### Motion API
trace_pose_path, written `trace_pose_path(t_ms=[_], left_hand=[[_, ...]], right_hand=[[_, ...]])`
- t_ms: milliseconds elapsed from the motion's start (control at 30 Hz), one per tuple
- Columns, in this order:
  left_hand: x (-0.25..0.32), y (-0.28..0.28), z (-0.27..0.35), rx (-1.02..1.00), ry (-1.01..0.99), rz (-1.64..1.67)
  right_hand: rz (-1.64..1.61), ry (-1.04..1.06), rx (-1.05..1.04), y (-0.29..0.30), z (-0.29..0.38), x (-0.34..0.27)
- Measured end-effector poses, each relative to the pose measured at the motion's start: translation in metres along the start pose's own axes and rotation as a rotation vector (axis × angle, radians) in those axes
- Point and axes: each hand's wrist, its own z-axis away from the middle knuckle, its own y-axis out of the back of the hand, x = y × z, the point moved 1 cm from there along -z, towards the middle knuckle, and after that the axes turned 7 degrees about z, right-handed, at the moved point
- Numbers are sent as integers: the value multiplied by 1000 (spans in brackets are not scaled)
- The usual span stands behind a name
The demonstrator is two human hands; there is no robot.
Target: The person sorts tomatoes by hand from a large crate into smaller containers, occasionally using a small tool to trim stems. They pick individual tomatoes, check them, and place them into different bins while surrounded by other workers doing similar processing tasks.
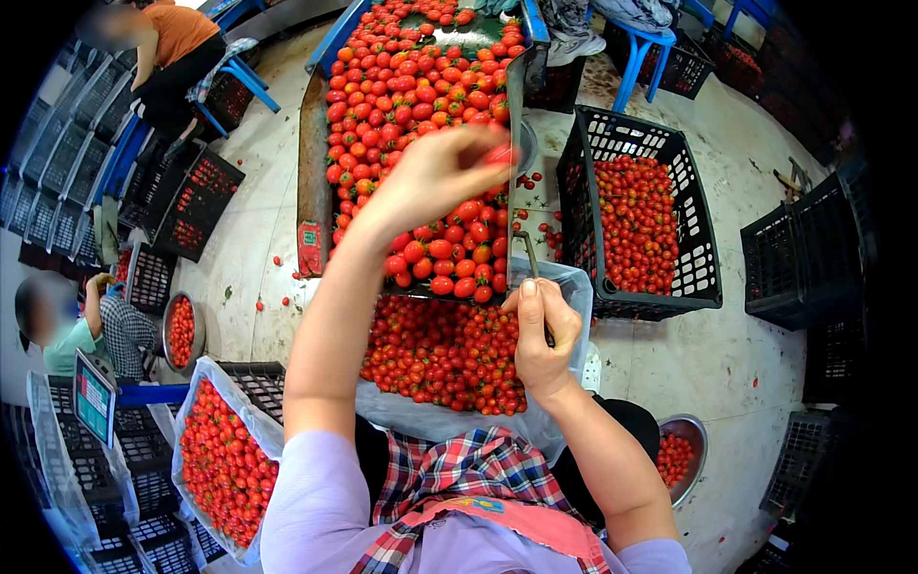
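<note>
My left hand [448,168], blurred by motion, reaches over the right side of a sloping chute heaped with cherry tomatoes [423,86]. Between its fingertips is a red cherry tomato [500,155], also blurred. At the chute's lower right corner, my right hand [549,330] is closed around a thin bent metal rod [529,252], its upper end against the chute's thin side panel [516,107]. Directly below the chute's lip, more cherry tomatoes [445,355] fill a container lined with clear plastic [574,287]. The container's own walls are mostly hidden.
A black plastic crate [649,305] of tomatoes stands right of the chute. Metal bowls [699,459] [199,326] sit on the floor either side. A lined crate [188,459] and a scale display [95,394] are at left. Two people [179,32] [79,337] sit beyond. Loose tomatoes dot the floor.
</note>
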Motion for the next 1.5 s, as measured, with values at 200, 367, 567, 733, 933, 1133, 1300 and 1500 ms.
trace_pose_path(t_ms=[200,367,567,733,933,1133,1300,1500], left_hand=[[-6,17,-93,389,-199,-324],[-94,-27,-42,318,99,-920],[-73,-18,34,-9,-73,-906],[-36,33,54,-111,-11,-483],[-117,70,18,554,360,-1011],[-101,21,24,226,125,-708],[-60,-40,47,25,-5,-801],[-28,12,74,-451,14,-416]], right_hand=[[1,37,-12,0,1,2],[-12,1,23,-1,-1,-1],[17,42,6,3,2,4],[8,67,20,2,1,5],[-8,39,12,2,1,0],[-26,19,16,-1,-1,-1],[10,42,22,1,1,2],[24,57,3,4,1,3]])
